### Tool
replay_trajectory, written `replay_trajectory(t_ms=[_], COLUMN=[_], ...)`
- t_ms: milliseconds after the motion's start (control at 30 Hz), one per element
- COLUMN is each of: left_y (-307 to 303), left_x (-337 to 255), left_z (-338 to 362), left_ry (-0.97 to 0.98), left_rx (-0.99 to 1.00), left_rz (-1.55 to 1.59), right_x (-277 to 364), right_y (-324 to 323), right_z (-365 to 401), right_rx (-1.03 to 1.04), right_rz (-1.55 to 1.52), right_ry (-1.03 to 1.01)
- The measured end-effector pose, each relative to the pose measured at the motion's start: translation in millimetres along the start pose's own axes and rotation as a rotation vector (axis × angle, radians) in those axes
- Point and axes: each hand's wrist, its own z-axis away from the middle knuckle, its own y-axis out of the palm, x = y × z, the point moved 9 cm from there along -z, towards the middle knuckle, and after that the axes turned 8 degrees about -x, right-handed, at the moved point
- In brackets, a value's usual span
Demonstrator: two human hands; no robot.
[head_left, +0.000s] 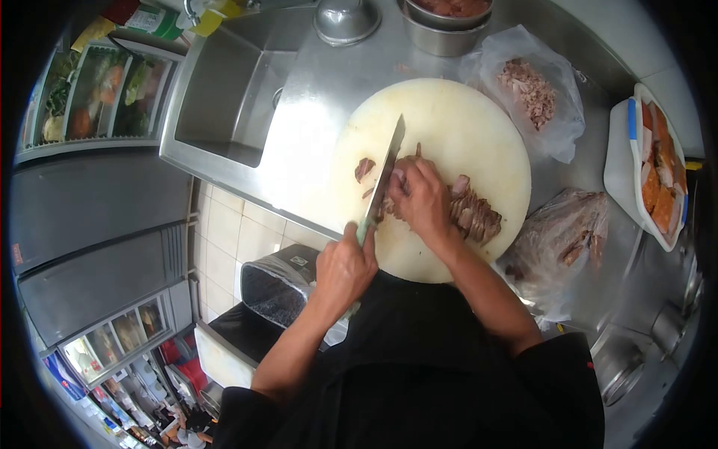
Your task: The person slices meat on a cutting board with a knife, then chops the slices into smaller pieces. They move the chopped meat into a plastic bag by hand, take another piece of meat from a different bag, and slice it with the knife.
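Bench [314, 82]: stainless steel, brightly lit, with dull reflections across its top.
Sink [224, 97]: single deep steel basin, set into the bench at its left end.
Floor [232, 239]: pale square tiles with dark grout, seen below the bench edge.
Chiller [97, 97]: glass-lidded unit at far left, its compartments holding greens and other vegetables.
Cabinet [97, 202]: grey metal doors beneath the chiller.
Bin [278, 288]: dark, lined, standing on the floor near the bench front.
Display case [120, 329]: lower left, glass-fronted, lit; contents too small to tell.
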Motion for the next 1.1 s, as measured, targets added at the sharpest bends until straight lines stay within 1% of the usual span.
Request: replay_trajectory(t_ms=[67, 100, 167, 200, 300, 367, 400, 467, 500, 567, 600, 633, 700, 733, 800, 967, 1033, 1100], left_y=[8, 7, 6, 8, 16, 29, 34, 26, 17, 8, 1, -3, -17, -18, -15, -18, -17, -20], left_x=[-3, -3, 0, -2, 10, -7, -17, -37, -39, -37, -36, -35, -31, -30, -19, -12, -9, -2], left_z=[-17, -14, -5, -4, 6, -36, -62, -99, -104, -113, -105, -91, -62, -49, -29, -1, 12, 27], left_ry=[0.017, 0.016, 0.006, 0.018, -0.076, -0.010, 0.044, 0.072, 0.080, 0.046, 0.008, 0.014, 0.049, 0.046, -0.041, -0.053, -0.039, -0.020], left_rx=[-0.009, -0.010, -0.013, -0.007, 0.020, -0.037, -0.079, -0.124, -0.142, -0.046, -0.013, -0.006, -0.103, -0.093, -0.024, -0.007, 0.038, 0.027], left_rz=[0.052, 0.052, -0.045, -0.043, -0.036, 0.015, 0.064, 0.116, 0.119, 0.174, 0.199, 0.196, 0.166, 0.163, 0.063, 0.054, 0.017, 0.023], right_x=[1, 1, 3, 4, 3, 0, -1, 1, 1, -6, -3, -1, -2, -4, -5, -9, -8, -11], right_y=[1, 1, 1, 0, -2, 2, 3, -1, -4, 1, -1, -6, -11, -10, -8, -6, -4, 0], right_z=[2, 1, 1, -1, -2, 5, 6, 3, 3, 3, 1, 0, 0, 0, 1, 1, 0, 0], right_rx=[0.015, 0.019, 0.014, 0.010, 0.046, 0.047, 0.051, 0.064, 0.054, 0.115, 0.104, 0.077, 0.047, 0.051, 0.064, -0.004, 0.037, 0.072], right_rz=[0.007, 0.018, 0.025, 0.035, -0.022, -0.045, -0.040, -0.047, -0.049, -0.095, -0.093, -0.116, -0.137, -0.135, -0.138, -0.136, -0.114, -0.085], right_ry=[-0.007, -0.017, -0.031, -0.040, 0.009, 0.032, 0.008, -0.048, -0.066, -0.041, -0.041, -0.005, 0.047, 0.056, 0.061, 0.076, 0.108, 0.148])
